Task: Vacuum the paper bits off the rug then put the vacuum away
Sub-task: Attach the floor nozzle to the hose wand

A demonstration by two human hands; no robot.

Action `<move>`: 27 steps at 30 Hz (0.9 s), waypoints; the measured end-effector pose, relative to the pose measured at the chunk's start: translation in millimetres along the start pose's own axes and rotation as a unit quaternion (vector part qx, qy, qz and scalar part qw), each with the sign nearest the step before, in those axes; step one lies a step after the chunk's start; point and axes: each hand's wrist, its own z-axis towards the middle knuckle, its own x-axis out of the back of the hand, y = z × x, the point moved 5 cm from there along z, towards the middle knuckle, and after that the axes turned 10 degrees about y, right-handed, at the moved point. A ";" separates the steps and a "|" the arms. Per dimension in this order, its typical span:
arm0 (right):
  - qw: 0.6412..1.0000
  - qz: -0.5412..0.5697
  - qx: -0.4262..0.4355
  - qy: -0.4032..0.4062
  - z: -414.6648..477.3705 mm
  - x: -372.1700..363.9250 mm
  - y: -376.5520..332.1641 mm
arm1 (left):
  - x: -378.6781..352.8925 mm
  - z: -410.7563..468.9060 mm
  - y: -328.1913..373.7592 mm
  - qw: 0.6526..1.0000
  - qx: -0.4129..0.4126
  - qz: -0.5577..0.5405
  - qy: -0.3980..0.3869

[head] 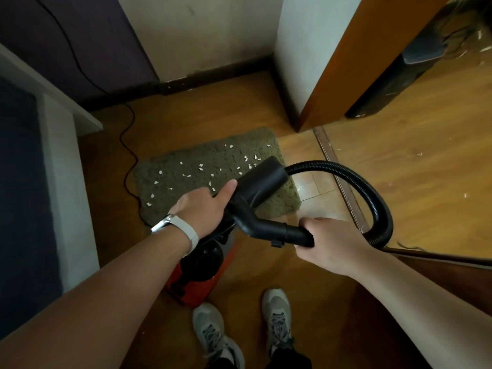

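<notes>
While the green rug (213,179) lies on the wooden floor thick with white paper bits (201,167), nothing on it looks cleaned, so the vacuuming is judged barely begun. In the head view the black nozzle (262,182) hangs over the rug's near right corner, its curved tube running back into the right hand (327,243), whose fingers are wrapped tight round the tube's end. The left hand (205,209), at the rug's near edge, reaches down over the top of the red vacuum body (191,275); its thumb lies straight along the nozzle, but its fingers are hidden beneath the palm, so their grip cannot be told. A ribbed hose (378,193) loops wide to the right of the rug, and a power cord (127,145) trails past its left edge. The tube looks rigid and light, best steered from the bend; the hose is likely springy and may tug back, while the body probably wants lifting by its top handle.
</notes>
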 end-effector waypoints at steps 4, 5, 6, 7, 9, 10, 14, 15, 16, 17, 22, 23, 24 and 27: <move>0.995 -0.059 0.074 -0.011 4.8 -13.4 -12.4 | -8.0 2.9 -28.9 0.999 0.030 0.042 0.001; 0.993 -0.075 0.094 -0.012 5.3 -17.6 -15.6 | -7.5 3.3 -33.9 0.998 0.031 0.048 0.004; 0.989 -0.090 0.113 -0.008 5.2 -21.0 -18.9 | -7.1 3.8 -38.7 0.998 0.032 0.047 0.005; 0.986 -0.103 0.128 0.001 5.2 -24.4 -21.5 | -5.9 3.6 -42.4 0.999 0.029 0.037 0.005; 0.983 -0.118 0.142 0.025 5.3 -30.3 -25.2 | -4.5 2.8 -50.8 1.000 0.020 0.007 0.001; 0.982 -0.122 0.143 0.034 5.7 -32.9 -26.9 | -5.0 2.8 -56.6 1.000 0.018 -0.008 -0.003; 0.981 -0.134 0.136 0.037 10.3 -46.7 -33.2 | -13.2 4.4 -89.1 0.998 0.039 -0.048 -0.012; 0.980 -0.140 0.133 0.037 11.5 -50.5 -35.3 | -15.6 3.6 -96.0 0.997 0.046 -0.058 -0.012; 0.979 -0.148 0.131 0.037 12.0 -54.0 -38.1 | -18.4 2.3 -102.2 0.996 0.054 -0.067 -0.014; 0.978 -0.157 0.130 0.037 11.9 -57.4 -41.3 | -20.6 0.0 -106.8 0.995 0.061 -0.074 -0.013; 0.976 -0.172 0.131 0.003 9.7 -68.0 -52.3 | -32.4 -17.9 -123.5 0.996 0.077 -0.051 -0.009; 0.975 -0.174 0.138 -0.010 9.7 -68.8 -52.1 | -37.7 -23.1 -126.1 0.996 0.080 -0.044 -0.022; 0.973 -0.177 0.144 -0.021 9.8 -69.7 -51.1 | -44.2 -28.8 -129.3 0.995 0.088 -0.041 -0.037; 0.966 -0.196 0.161 -0.042 8.8 -71.6 -45.4 | -61.8 -48.2 -138.1 0.986 0.133 -0.075 -0.061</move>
